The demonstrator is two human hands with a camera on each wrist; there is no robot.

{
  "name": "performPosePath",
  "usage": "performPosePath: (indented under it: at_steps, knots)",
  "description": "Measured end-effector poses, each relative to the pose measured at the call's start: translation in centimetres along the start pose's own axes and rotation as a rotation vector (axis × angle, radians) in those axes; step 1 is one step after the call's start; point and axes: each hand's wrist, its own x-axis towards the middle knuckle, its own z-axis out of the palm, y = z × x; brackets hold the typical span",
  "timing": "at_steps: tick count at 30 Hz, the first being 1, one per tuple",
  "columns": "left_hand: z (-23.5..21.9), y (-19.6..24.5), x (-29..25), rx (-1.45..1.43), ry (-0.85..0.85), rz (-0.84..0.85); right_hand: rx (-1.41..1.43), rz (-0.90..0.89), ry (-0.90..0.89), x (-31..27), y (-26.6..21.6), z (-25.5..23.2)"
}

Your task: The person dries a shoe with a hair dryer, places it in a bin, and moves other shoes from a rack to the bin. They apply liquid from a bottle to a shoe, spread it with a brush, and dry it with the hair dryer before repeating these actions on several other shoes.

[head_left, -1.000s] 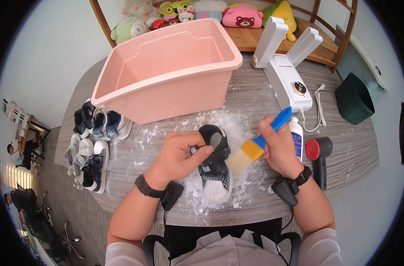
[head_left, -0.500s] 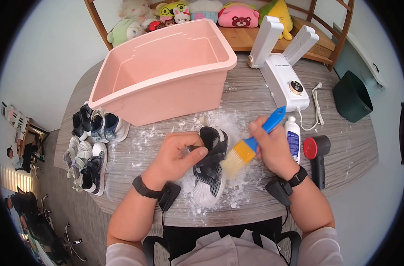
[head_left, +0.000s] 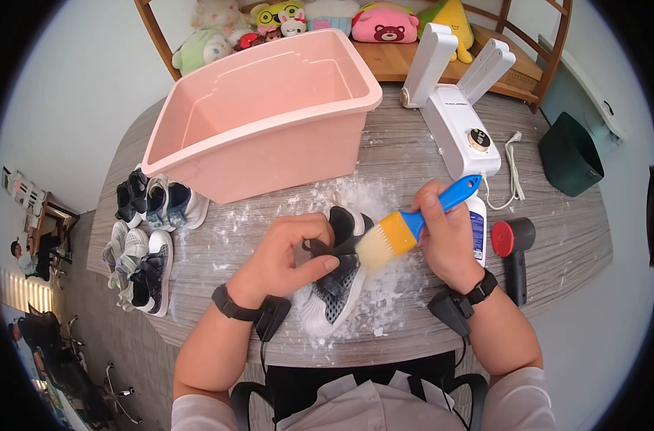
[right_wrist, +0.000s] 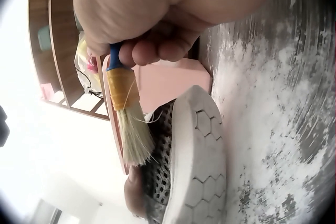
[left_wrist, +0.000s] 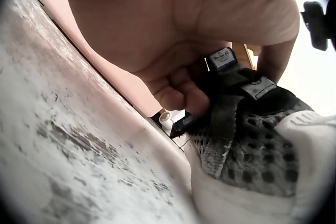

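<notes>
A black-and-white shoe (head_left: 339,291) with a mesh upper is at the near middle of the table (head_left: 557,262), toe toward the person. It is tilted: the right wrist view shows the hexagon grooves of its sole, one edge raised off the surface. The left hand (head_left: 284,251) pinches the shoe's black strap between thumb and curled fingers. The right hand (head_left: 445,244) is closed around the blue handle of a brush (head_left: 402,230), whose pale bristles lie at the shoe's side; whether they touch it I cannot tell.

White powder (head_left: 384,294) is thick around the shoe and thins into smears and crumbs across the grey wood-grain top. Right of the right hand are a white bottle (head_left: 478,233) with a blue label and a black handheld appliance (head_left: 517,262) with a red end. Farther back stands a white device (head_left: 460,133) with two raised arms and a coiled cord (head_left: 512,176). A large pink tub (head_left: 269,154) fills the back left, with several more shoes (head_left: 158,269) in two groups near the left edge.

A dark green bin (head_left: 571,154) sits by the right edge. Behind the table, a wooden shelf (head_left: 395,63) carries plush toys (head_left: 386,25) against pale walls. Far left, over a grey floor (head_left: 129,327), another person (head_left: 26,253) is near a desk.
</notes>
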Motion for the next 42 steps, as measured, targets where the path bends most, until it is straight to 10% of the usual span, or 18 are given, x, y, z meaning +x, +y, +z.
performPosePath:
  at_steps: [13, 16, 21, 26, 31, 42]
  knots:
    - [0.0, 0.0, -0.1, 0.000, -0.036, -0.042, 0.083, 0.013, 0.175, 0.5, 0.8, -0.2]
    - [0.0, 0.0, 0.0, -0.018, -0.032, -0.023, 0.000, 0.073, -0.087, 0.2, 0.6, -0.4]
    - [-0.1, 0.0, 0.0, -0.011, -0.026, -0.027, -0.038, 0.003, 0.158, 0.8, 0.5, -0.8]
    - [0.3, -0.1, 0.2, -0.038, -0.059, -0.014, -0.049, 0.072, -0.122, 0.2, 0.3, -0.7]
    - [-0.1, -0.3, 0.0, -0.025, -0.063, -0.021, -0.059, -0.031, 0.246, 0.8, 0.3, -0.4]
    - [0.4, 1.9, 0.4, 0.117, 0.002, 0.113, -0.031, 0.041, 0.201, 1.0, -0.1, -0.6]
